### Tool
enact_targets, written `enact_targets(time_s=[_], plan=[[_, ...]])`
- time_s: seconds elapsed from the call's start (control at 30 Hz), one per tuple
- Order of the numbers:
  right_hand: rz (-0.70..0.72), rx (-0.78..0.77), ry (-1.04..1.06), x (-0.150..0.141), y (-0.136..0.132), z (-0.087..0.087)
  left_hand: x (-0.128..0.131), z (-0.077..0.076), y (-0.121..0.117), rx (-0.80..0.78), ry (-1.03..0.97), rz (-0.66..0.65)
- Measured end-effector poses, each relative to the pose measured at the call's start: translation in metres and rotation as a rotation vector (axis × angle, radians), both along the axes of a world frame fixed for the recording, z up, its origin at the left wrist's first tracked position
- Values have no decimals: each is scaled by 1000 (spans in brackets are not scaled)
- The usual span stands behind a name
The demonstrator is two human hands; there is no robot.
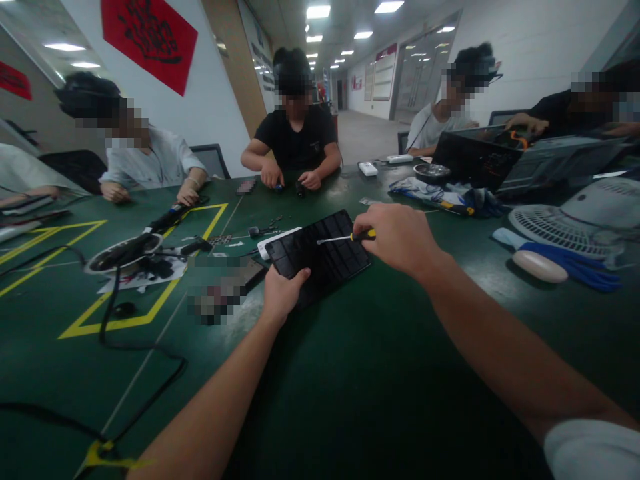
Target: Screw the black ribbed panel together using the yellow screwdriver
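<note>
In the head view, my left hand point(286, 291) grips the near left corner of a black, glossy flat panel point(325, 267), its thumb lying on the upper face. Faint grid lines cross the panel, like those on a small solar panel. My right hand point(400, 240) is closed around the yellow and black handle of a screwdriver point(337, 239). The metal shaft points left over the panel; whether its tip touches the surface I cannot tell. Partly hidden behind the panel's far left edge is a white object point(280, 241).
On the green table point(350, 373), a dark box-like object point(250, 273) lies left of the panel. A black cable point(107, 320) runs farther left. A white fan point(565, 227), blue gloves point(585, 267) and an oval beige object point(540, 265) lie right. Several people sit around the table.
</note>
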State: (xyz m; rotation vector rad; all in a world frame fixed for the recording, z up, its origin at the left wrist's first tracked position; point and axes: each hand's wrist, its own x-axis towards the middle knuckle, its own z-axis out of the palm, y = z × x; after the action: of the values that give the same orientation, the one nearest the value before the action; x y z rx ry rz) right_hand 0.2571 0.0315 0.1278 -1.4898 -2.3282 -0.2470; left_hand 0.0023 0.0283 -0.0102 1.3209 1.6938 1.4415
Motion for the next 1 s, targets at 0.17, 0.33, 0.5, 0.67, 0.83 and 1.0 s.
enact_targets(time_s=[0.17, 0.33, 0.5, 0.67, 0.83, 1.0], plan=[[-2, -11, 3, 0, 1, -1, 0, 1, -1, -7, 8, 5], [8, -16, -1, -1, 0, 0, 1, 3, -2, -9, 2, 7], [13, -13, -12, -2, -1, 0, 1, 0, 0, -8, -10, -3], [24, 3, -18, -3, -1, 0, -1, -3, 2, 9, -17, -22], [-8, -33, 6, -4, -2, 1, -1, -1, 1, -1, -17, -13], [-65, -85, 22, -5, -2, 1, 0, 1, 0, 1, -10, -10]])
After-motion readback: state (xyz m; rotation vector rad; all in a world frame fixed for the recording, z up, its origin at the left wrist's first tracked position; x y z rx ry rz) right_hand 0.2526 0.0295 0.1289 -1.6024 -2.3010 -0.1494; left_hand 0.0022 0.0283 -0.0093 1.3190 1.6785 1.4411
